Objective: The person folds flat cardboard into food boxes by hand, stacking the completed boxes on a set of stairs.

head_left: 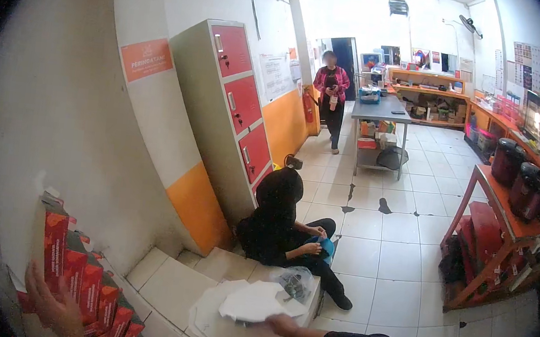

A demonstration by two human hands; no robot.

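Note:
At the lower left, my left hand [55,311] is against a slanting row of red printed cardboard cartons [74,269]. Its fingers and thumb are spread about the end carton; whether they grip it I cannot tell. My right hand [282,325] has its fingers curled on the near edge of a white sheet [256,301], with my dark sleeve behind it. Beneath that sheet, more pale sheets or thin plastic [208,310] are spread on the tiled step [179,280]. A clear plastic bag [295,283] with something dark green inside lies at the sheet's far side.
A person in black [274,218] sits on the step, handling a blue item [325,247]. Another person [331,96] stands beyond, near a steel table [385,106]. Red-doored lockers [222,104] line the left wall. An orange rack [497,212] holding dark lidded pots [529,188] stands right.

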